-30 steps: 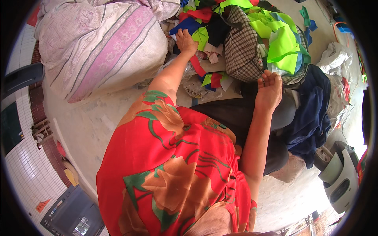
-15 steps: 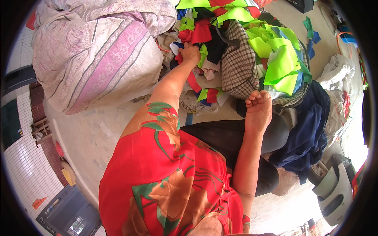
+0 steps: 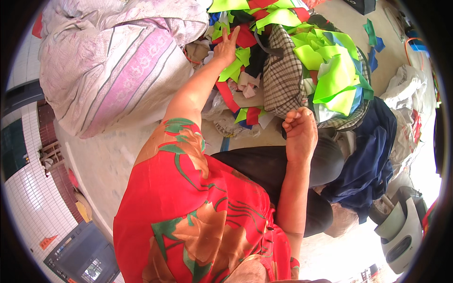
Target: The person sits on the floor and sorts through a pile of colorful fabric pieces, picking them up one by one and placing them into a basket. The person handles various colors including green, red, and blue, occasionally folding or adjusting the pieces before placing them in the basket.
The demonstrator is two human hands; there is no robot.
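Note:
My left hand (image 3: 226, 48) reaches out over a heap of fabric scraps, its fingers apart against a red scrap (image 3: 244, 37). Whether it presses on that scrap I cannot tell. Bright green scraps (image 3: 235, 66) lie just beside its wrist. My right hand (image 3: 301, 136) is raised by my knee, palm up, the fingers loosely bent with nothing visible in them. Just beyond it stands a checked cloth bag (image 3: 284, 80), filled with lime-green pieces (image 3: 336, 82) and some blue and white ones.
A large bundle in patterned pink-and-white cloth (image 3: 122, 70) bulks at the left. Dark blue cloth (image 3: 365, 155) and clear plastic (image 3: 401, 99) lie to the right, with a grey-white appliance (image 3: 403, 236) nearer. Green and blue scraps (image 3: 371, 45) are on the floor at the far right.
My left hand has moved slightly farther away and up off the scraps, its fingers now spread; more green cloth shows beside it. My right hand has shifted a little left and nearer, fingers more bent.

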